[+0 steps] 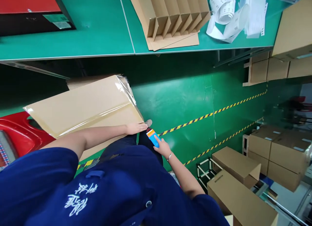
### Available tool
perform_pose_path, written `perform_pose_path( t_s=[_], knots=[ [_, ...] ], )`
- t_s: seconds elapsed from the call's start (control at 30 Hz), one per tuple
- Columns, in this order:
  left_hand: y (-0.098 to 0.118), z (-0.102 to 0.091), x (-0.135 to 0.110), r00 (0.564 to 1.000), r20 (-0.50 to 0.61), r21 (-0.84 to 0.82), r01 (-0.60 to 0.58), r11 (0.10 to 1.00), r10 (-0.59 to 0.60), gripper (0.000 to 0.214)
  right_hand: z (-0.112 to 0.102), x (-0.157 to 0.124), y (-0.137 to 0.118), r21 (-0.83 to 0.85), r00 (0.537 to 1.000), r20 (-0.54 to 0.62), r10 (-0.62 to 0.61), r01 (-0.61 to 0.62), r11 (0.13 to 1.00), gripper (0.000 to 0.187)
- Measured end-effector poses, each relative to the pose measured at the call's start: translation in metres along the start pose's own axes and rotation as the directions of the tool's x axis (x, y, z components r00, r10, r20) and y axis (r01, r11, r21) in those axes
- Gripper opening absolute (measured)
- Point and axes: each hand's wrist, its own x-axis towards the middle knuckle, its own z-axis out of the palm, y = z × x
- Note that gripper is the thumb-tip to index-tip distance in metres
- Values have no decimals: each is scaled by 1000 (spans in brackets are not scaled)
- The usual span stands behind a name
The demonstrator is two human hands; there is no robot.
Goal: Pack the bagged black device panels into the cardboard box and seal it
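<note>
A large cardboard box with clear shiny tape along its edges lies tilted to my left, below the green table. My left hand is flat at the box's near right corner, its fingers stretched out and together, holding nothing. Just right of that hand, my right hand is closed around a blue hand tool with an orange and white end. That end points toward my left fingertips. The tool's exact kind is not clear.
A green table runs across the top, bearing a cardboard divider, label rolls and a red-and-black box. A red stool is at left. Cardboard boxes stand at lower right. Yellow-black tape marks the green floor.
</note>
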Motion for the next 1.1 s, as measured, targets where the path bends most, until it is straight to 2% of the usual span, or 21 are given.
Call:
perform_pose_path(
  t_s=[0.1,0.27,0.33,0.4,0.47,0.53,0.63,0.7,0.77,0.87,0.93,1.0,1.1],
  knots=[
    [-2,30,-12,991,108,23,-79,997,77,38,6,26,-16,25,1000,-13,-5,6,1000,80],
    [-11,59,-16,964,224,47,-160,986,146,30,2,70,-38,103,996,-82,-17,25,994,70],
    [-9,68,-16,967,217,69,-153,986,135,24,-2,82,-36,164,994,-104,-25,42,986,56],
    [-2,74,-18,978,176,89,-129,988,111,33,-4,85,-26,229,992,-125,-24,52,972,43],
    [8,76,-23,989,117,86,-104,991,94,37,-3,74,-8,286,986,-168,-5,53,957,43],
    [20,74,-31,997,33,52,-72,996,71,37,4,50,11,327,972,-234,23,56,943,56],
    [37,66,-49,993,-116,-53,20,998,-26,40,23,-1,29,350,935,-353,25,107,931,76],
    [48,60,-61,983,-156,-158,75,985,-100,46,38,-32,29,323,889,-456,-36,202,925,78],
    [55,55,-74,983,-134,-263,88,961,-127,52,53,-53,20,245,825,-551,-122,301,922,76],
    [53,45,-95,985,-116,-357,78,931,-128,55,67,-63,-13,107,748,-626,-220,362,926,74],
    [38,29,-111,977,-151,-376,83,923,-150,49,69,-63,-47,51,725,-642,-250,365,929,71],
    [10,2,-132,959,-210,-377,101,921,-191,41,69,-64,-90,20,734,-630,-255,344,939,70],
    [-52,-64,-171,908,-313,-380,149,913,-279,31,72,-71,-161,-12,787,-573,-227,269,963,73]
  ],
)
